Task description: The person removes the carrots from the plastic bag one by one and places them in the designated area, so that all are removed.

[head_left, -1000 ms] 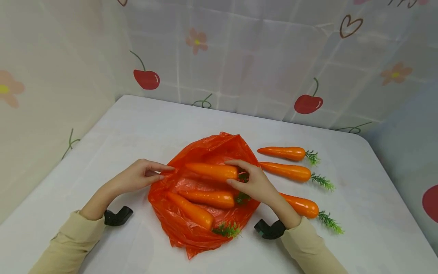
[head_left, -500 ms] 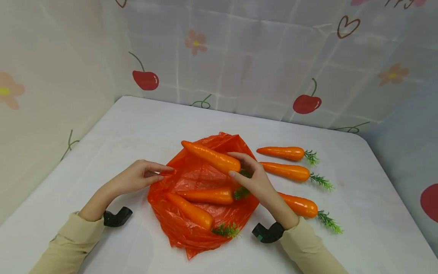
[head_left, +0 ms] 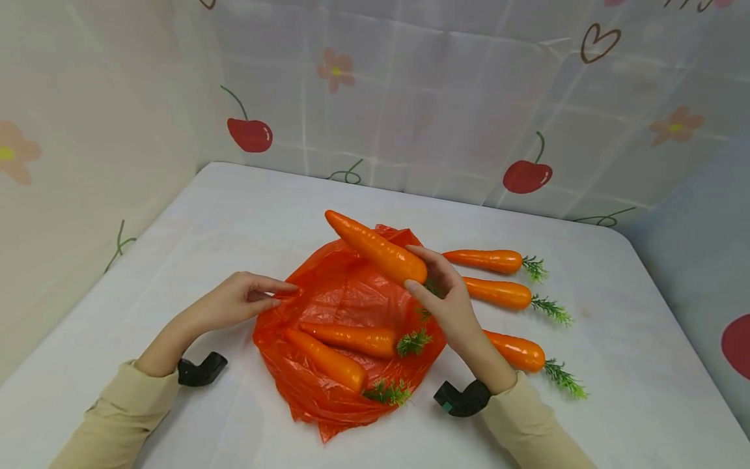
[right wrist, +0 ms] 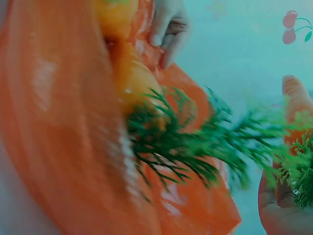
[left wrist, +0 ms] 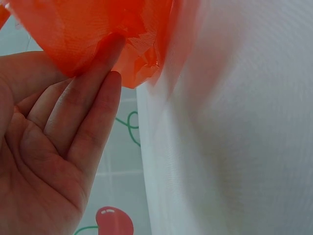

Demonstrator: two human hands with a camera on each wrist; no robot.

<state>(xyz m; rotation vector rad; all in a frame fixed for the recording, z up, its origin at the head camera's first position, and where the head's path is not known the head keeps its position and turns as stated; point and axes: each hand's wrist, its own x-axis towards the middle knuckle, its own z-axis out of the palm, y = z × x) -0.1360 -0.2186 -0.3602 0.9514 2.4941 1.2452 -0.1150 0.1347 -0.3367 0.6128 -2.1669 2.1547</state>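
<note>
One carrot (head_left: 375, 245) being held by right hand (head_left: 451, 303) over far part of bag (head_left: 322, 407), left edge being pinched by left hand (head_left: 243, 299); two carrots (head_left: 357, 339) being contained inside, three carrots (head_left: 500, 293) being kept on table (head_left: 621, 312) at right; work being judged about midway

Cropped lettering (head_left: 688, 5) on the printed backdrop (head_left: 433, 111) — no readable word

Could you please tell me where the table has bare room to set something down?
The white table is bare between the orange-red bag and the back curtain, left of the left hand, and right of the three loose carrots, to either edge. The bag is crowded: two carrots inside, the right hand holding another carrot above.
</note>
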